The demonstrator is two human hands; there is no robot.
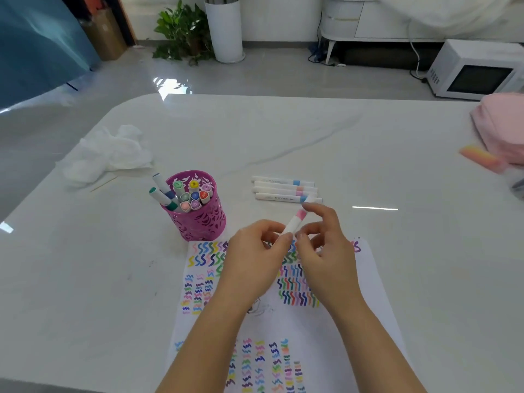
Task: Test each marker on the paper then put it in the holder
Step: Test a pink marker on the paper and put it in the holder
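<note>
My left hand (255,256) pinches a white marker with a pink band (296,221), holding it tilted above the paper (377,307). My right hand (323,245) curls around the marker's upper end, index finger near its tip. The paper lies under both hands and is covered in colored squiggles. A pink perforated holder (204,222) stands left of the hands, filled with several capped markers. Several white markers (283,190) lie side by side on the table beyond my right hand.
Crumpled white tissue (107,154) lies at the back left beside a thin wooden stick (103,183). A pink cloth (502,129) and an orange-pink eraser (482,158) sit at the right edge. The white table (283,131) stretches beyond.
</note>
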